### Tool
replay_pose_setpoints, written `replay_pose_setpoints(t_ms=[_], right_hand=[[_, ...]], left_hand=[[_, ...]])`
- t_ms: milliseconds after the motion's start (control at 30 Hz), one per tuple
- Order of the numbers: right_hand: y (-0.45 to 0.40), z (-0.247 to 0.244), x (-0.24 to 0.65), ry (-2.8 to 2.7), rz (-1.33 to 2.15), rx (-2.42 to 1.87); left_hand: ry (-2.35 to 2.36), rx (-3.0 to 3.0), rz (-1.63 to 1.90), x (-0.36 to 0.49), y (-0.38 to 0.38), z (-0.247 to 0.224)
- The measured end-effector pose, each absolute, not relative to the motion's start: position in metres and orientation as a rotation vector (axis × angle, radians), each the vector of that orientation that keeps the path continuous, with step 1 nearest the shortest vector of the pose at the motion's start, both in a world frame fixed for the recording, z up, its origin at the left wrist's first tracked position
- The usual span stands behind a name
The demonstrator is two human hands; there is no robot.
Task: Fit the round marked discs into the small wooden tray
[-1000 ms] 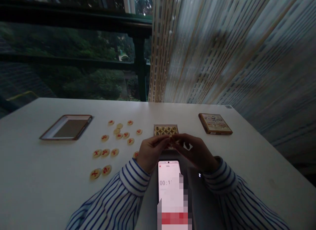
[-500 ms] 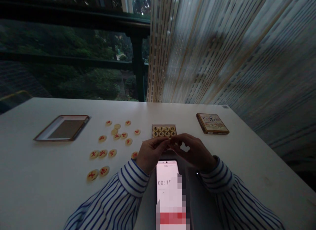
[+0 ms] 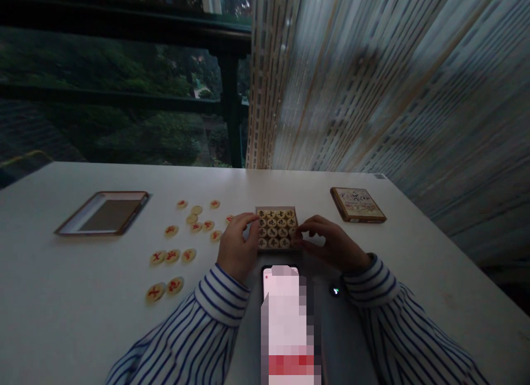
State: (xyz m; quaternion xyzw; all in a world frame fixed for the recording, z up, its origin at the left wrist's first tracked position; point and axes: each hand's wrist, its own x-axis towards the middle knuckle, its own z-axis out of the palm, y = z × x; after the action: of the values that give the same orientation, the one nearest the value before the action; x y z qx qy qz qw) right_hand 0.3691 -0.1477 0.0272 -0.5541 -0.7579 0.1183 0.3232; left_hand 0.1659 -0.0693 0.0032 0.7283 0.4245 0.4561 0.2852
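A small open box (image 3: 276, 251) holds rows of round wooden pieces with dark characters. My left hand (image 3: 239, 246) is at the box's left side, its fingertips bent against the edge; whether anything is between them is hidden. On the right, my right hand (image 3: 329, 242) has thumb and forefinger close together at the box's right edge, by the pieces there; what they hold, if anything, is too small to tell. Several loose round pieces with red characters (image 3: 173, 256) lie left of my left hand, and two pale blank-faced ones (image 3: 196, 210) lie among them.
A phone (image 3: 284, 319) lies in front of the box, towards me. An empty framed tray or lid (image 3: 61, 230) rests at the far left of the white table (image 3: 95, 330). At the back right sits a flat printed box (image 3: 358, 204). A railing and a curtain stand behind.
My hands have moved apart from above the box to its two sides, uncovering the rows of pieces. My left hand now covers the spot where a red piece lay.
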Motion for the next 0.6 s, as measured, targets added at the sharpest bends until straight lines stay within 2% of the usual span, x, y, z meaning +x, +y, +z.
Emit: replay_pose_setpoints(t_ms=[600], right_hand=[[-0.146,0.0205,0.3729,-2.05,0.38,-1.574]], left_hand=[[1.133,1.979,1.185,0.1667,-0.0661,-0.0051]])
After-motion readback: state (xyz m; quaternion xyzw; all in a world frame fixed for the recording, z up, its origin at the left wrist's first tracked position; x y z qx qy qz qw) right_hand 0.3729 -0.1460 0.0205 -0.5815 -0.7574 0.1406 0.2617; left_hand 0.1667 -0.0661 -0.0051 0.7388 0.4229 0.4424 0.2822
